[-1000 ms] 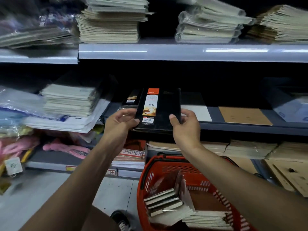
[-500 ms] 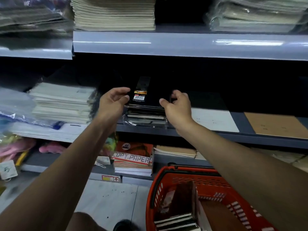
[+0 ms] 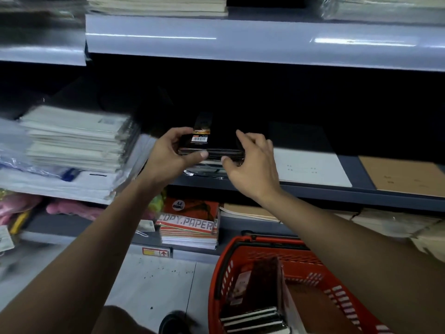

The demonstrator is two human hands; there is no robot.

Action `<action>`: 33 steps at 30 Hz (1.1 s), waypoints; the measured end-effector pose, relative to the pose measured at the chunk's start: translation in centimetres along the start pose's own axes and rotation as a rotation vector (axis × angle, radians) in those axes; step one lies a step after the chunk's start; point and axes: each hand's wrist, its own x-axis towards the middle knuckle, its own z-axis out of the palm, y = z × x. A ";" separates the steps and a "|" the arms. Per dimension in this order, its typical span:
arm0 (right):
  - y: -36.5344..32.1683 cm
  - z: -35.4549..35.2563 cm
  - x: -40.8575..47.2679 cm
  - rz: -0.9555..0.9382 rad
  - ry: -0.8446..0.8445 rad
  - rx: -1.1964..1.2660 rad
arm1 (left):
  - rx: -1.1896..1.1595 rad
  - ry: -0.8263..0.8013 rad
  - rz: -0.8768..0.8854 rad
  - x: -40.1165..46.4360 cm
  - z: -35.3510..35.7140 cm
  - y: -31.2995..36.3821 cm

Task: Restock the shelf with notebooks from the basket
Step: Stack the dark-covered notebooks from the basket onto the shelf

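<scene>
A person's left hand (image 3: pixel 168 157) gripped the left end of a black notebook with a barcode label (image 3: pixel 209 143), thumb on its near edge and fingers curled over the top, at the grey metal middle shelf (image 3: pixel 313 192). The right hand (image 3: pixel 252 165) was at the notebook's right end with its fingers loosely spread; whether it touched the cover could not be told. The notebook lay on top of a short stack of plastic-wrapped black notebooks (image 3: pixel 207 168) at the shelf's near edge. Below and to the right, a red plastic shopping basket (image 3: pixel 224 273) stood on the floor, with more dark notebooks (image 3: pixel 255 319) stacked inside. A pile of pale paper pads (image 3: pixel 72 138) sat on the shelf to the left.
</scene>
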 end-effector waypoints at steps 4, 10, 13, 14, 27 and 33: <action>-0.2 -0.3 -0.4 0.000 -0.012 -0.009 | 0.222 0.092 0.053 -0.2 -0.1 -0.3; -0.8 -1.7 -1.0 0.000 -0.109 -0.023 | 0.473 0.225 0.068 -1.0 0.4 -0.2; -0.9 -2.6 -1.7 0.017 -0.135 -0.026 | 0.570 0.272 0.070 -1.8 0.8 0.3; -0.8 -3.0 -2.1 0.024 -0.130 -0.025 | 0.585 0.282 0.069 -2.2 0.8 0.5; -0.1 -7.9 -7.7 0.067 -0.126 -0.038 | 0.614 0.294 0.193 -9.1 1.5 5.1; 1.6 -8.2 -11.4 0.150 -0.165 -0.025 | 0.554 0.190 0.080 -13.4 4.6 3.8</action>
